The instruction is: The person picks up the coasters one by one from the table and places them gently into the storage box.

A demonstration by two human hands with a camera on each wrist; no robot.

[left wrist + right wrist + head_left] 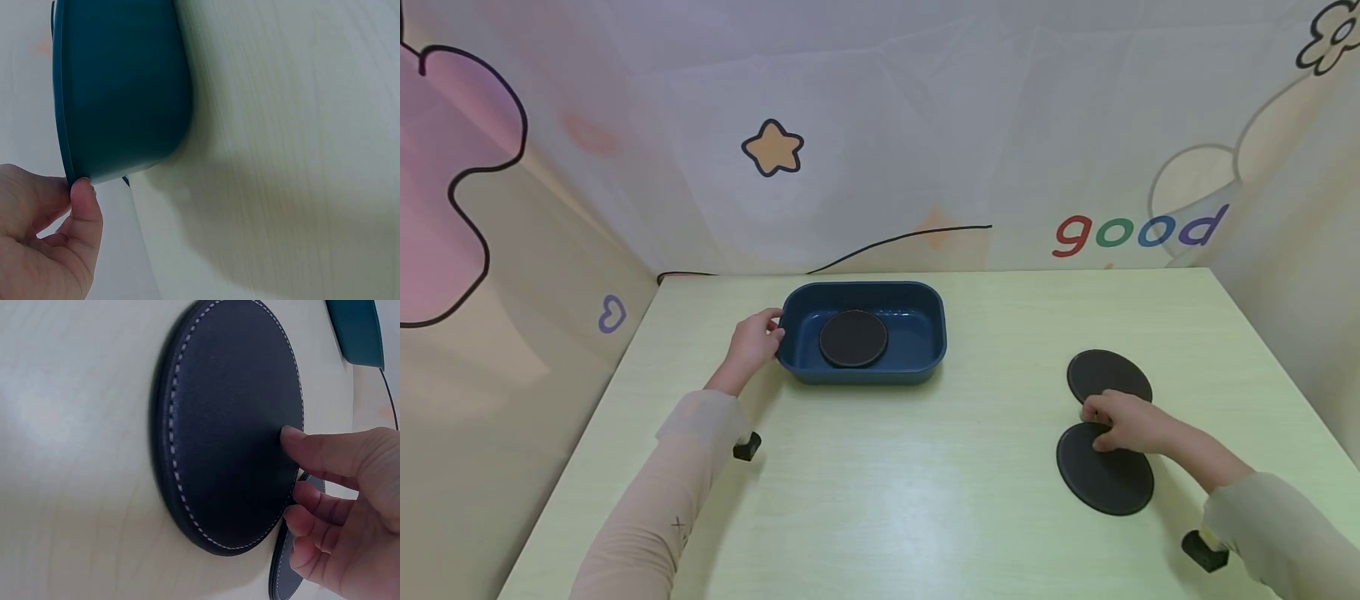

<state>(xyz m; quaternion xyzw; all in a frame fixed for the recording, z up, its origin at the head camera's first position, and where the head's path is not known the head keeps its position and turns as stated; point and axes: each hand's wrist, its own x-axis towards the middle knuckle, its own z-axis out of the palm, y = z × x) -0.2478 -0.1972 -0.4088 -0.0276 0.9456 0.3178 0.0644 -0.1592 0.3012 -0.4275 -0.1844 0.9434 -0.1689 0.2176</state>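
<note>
My left hand [754, 343] pinches the left end of a dark blue rectangular tray [913, 333] at its rim, thumb outside, as the left wrist view shows. Inside the tray lies a round black coaster [853, 338]. On the right, my right hand [1133, 422] grips the far edge of a second black coaster [1105, 477]. Its thumb presses on the top face and the other fingers curl by the edge. White stitching runs round this coaster [234, 437] in the right wrist view. Just beyond it lies a third black coaster [1108, 372], partly hidden by the right hand.
A pale wood-grain table [880, 483] carries everything. Behind it hangs a printed cloth backdrop [880, 150] with a star and the word "good", meeting the table's back edge close behind the tray. Small black devices [1205, 551] sit at both wrists.
</note>
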